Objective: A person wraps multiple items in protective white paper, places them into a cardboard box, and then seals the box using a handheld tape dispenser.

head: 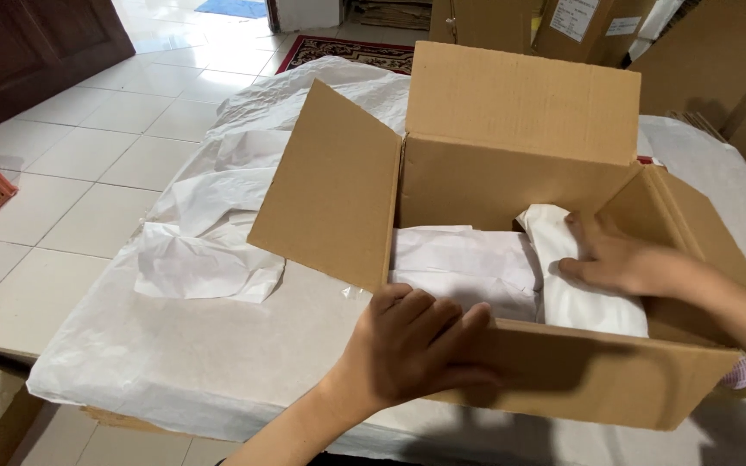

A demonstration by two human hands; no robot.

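Cardboard box (554,371) sits open on a table (218,345) covered in white sheeting, its four flaps spread outward, and it holds white paper-wrapped bundles. Well out at nine o'clock from the box lies loose crumpled wrapping paper (205,259), beside the left flap (330,185). At about seven o'clock on the box, the left hand (412,345) lies flat with fingers together against the outside of the near wall, pressing rather than gripping. Inside, a flat wrapped bundle (464,263) rests toward the left. Toward three o'clock the right hand (623,263) reaches into the box, fingers loosely spread and resting on a long wrapped parcel (576,289), not closed around it. To seat that parcel well, the left hand would best keep steadying the wall while the right presses the parcel down evenly against the right side, so the wrapping does not bunch. The parcel's long axis runs from about eleven o'clock, far end, to five o'clock, near end, along the box's right wall.
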